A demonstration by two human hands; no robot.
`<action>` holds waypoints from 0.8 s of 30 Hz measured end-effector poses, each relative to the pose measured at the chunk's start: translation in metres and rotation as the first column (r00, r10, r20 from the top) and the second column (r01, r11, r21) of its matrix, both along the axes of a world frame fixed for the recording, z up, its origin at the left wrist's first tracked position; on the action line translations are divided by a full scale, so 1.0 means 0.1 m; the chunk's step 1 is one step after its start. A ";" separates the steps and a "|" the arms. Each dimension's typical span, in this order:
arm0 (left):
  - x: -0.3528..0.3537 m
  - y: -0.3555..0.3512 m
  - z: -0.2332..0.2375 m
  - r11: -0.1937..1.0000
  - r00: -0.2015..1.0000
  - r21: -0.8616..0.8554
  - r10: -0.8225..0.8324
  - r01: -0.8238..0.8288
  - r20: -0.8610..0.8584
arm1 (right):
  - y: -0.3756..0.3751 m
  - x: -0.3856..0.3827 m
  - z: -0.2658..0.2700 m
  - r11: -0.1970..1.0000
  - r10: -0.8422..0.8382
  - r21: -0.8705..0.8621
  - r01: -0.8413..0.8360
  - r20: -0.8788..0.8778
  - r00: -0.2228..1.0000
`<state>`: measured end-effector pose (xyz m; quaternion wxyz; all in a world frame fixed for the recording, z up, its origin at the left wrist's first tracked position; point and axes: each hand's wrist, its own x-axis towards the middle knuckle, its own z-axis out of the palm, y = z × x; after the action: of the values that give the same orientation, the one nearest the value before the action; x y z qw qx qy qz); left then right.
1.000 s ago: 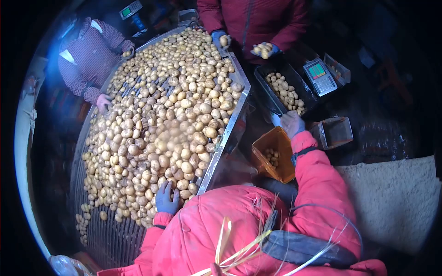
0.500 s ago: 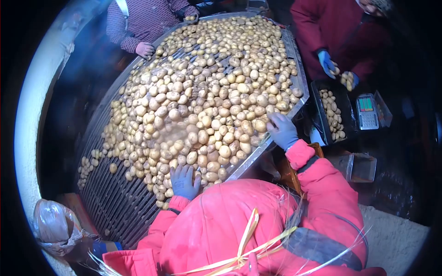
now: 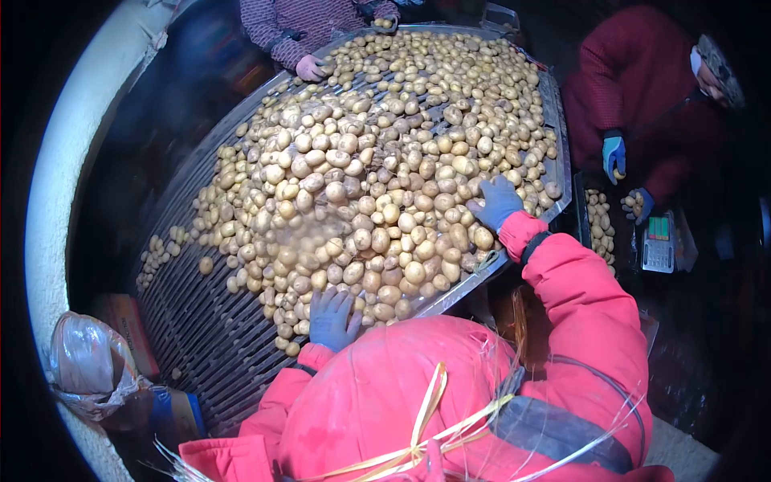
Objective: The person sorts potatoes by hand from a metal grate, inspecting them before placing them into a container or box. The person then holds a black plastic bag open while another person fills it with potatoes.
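Atop potatoes [image 3: 361, 185] stretching away rightward, left hand [image 3: 333, 317] and right hand [image 3: 496, 201] lie splayed flat.

No readable text anywhere; scale [image 3: 658, 241] display lit, digits too small to make out.

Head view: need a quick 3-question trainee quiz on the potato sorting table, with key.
1. True or false: the left hand and the right hand both lie on the potatoes.
2. On the slatted table, where do bare slats show? A) near-left end B) far end C) middle
3. How many co-workers are at the table?
Key: 1 true. 2 A. 3 two: one in a dark red jacket, one in a patterned top.
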<state>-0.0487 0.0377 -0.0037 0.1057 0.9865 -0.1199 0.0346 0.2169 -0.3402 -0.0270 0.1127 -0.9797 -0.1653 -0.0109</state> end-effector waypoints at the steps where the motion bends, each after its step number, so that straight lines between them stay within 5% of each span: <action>1: 0.01 0.00 0.00 1.000 1.000 -0.007 -0.005 0.006 0.005 | 0.01 -0.02 0.04 0.993 -0.114 -0.004 0.114 -0.088 0.990; 3: 0.02 -0.02 0.02 1.000 1.000 -0.004 0.000 0.000 0.014 | 0.01 0.01 0.00 0.994 -0.106 -0.024 0.104 -0.059 0.993; 9: 0.02 -0.03 0.06 1.000 1.000 -0.007 0.014 -0.014 -0.005 | -0.25 0.02 -0.04 0.956 0.295 0.048 -0.291 -0.119 0.948; 10: 0.02 -0.04 0.06 1.000 1.000 -0.009 0.013 -0.013 -0.016 | -0.33 0.02 -0.09 0.920 0.368 0.155 -0.359 -0.036 0.929; 13: 0.02 -0.05 0.07 1.000 1.000 -0.005 0.015 -0.015 0.003 | -0.40 -0.01 -0.11 0.905 0.410 0.112 -0.410 0.025 0.912; 15: 0.01 -0.05 0.08 1.000 1.000 -0.009 0.016 -0.016 -0.009 | -0.33 -0.01 -0.14 0.924 0.374 0.066 -0.376 0.039 0.927; 17: 0.02 -0.04 0.05 0.999 0.998 -0.008 0.040 -0.041 -0.046 | -0.26 0.14 -0.03 0.951 0.305 0.006 -0.308 -0.159 0.939; 20: 0.00 -0.03 0.02 0.999 0.999 -0.013 0.030 -0.030 -0.015 | -0.27 0.44 0.12 0.988 0.073 0.137 -0.070 -0.017 0.997; 22: 0.00 -0.05 0.04 0.999 0.999 -0.010 0.034 -0.034 -0.013 | -0.30 0.75 -0.09 0.839 -0.232 0.507 0.196 0.009 0.973; 23: 0.01 -0.06 0.04 0.999 0.999 -0.007 0.035 -0.035 -0.001 | -0.34 0.82 -0.11 0.839 -0.234 0.507 0.198 0.007 0.972; 24: 0.00 -0.06 0.04 0.999 0.999 -0.007 0.032 -0.032 -0.003 | -0.28 0.81 0.15 0.605 -0.263 0.698 0.384 -0.279 0.923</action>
<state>-0.0483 0.0320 -0.0001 0.1088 0.9880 -0.1040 0.0354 0.2979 -0.3678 -0.0120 0.5087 -0.8596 0.0428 -0.0247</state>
